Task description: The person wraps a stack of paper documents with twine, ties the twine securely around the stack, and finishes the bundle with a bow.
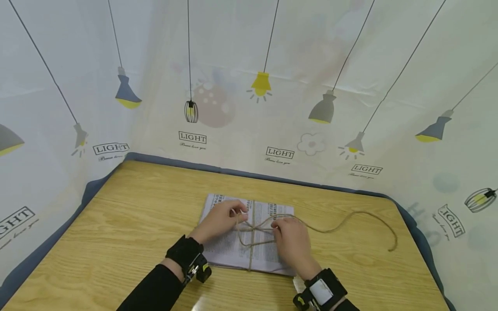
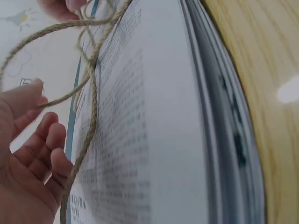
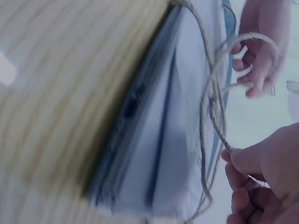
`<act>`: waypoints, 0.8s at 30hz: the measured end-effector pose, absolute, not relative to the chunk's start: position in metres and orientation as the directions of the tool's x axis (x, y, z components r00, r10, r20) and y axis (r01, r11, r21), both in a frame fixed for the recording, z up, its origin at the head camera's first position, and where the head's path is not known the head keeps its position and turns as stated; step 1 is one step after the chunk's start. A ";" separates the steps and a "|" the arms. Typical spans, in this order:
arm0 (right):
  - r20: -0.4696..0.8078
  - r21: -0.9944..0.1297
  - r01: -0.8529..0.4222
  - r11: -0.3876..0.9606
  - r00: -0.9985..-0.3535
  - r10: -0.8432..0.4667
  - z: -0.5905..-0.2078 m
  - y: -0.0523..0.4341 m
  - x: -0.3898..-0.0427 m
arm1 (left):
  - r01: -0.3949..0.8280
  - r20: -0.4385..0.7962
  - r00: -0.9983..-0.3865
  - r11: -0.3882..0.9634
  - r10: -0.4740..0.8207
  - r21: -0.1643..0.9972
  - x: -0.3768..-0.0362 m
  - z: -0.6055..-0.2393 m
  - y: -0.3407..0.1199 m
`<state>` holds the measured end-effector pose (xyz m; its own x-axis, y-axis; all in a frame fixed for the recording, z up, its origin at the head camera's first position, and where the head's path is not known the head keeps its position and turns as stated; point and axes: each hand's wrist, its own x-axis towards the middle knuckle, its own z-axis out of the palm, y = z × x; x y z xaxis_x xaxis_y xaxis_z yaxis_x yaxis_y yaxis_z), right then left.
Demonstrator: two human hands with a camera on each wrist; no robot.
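Both hands pinch the twine (image 1: 254, 229) over the stack of papers (image 1: 233, 248).
If the right hand (image 1: 292, 239) or left hand (image 1: 219, 220) loosens its pinch, the loop between them may slip open.

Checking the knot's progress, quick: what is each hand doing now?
Left hand: pinches the twine over the stack of papers.
Right hand: pinches the twine too.
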<state>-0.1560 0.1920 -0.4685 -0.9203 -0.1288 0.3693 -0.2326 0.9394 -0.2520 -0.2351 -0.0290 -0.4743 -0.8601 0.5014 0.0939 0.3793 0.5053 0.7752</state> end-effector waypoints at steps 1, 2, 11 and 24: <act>0.372 -0.259 -0.240 0.936 -0.919 -0.132 -0.467 0.195 -0.155 | 0.390 0.103 -0.852 0.489 0.514 0.781 -0.235 -0.474 -0.031; 0.368 -0.267 -0.242 0.933 -0.920 -0.133 -0.466 0.198 -0.155 | 0.402 0.117 -0.842 0.469 0.526 0.786 -0.236 -0.473 -0.033; 0.295 -0.373 -0.220 0.901 -0.949 -0.110 -0.456 0.222 -0.153 | 0.422 0.177 -0.823 0.373 0.540 0.826 -0.232 -0.468 -0.041; 0.218 -0.482 -0.180 0.857 -0.973 -0.081 -0.451 0.241 -0.158 | 0.510 0.281 -0.721 0.210 0.634 0.834 -0.229 -0.454 -0.039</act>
<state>-0.1578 0.2410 -0.4511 -0.9725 -0.0810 0.2183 -0.1797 0.8574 -0.4823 -0.2292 -0.0394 -0.4542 -0.7206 0.6338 0.2810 0.5103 0.2105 0.8338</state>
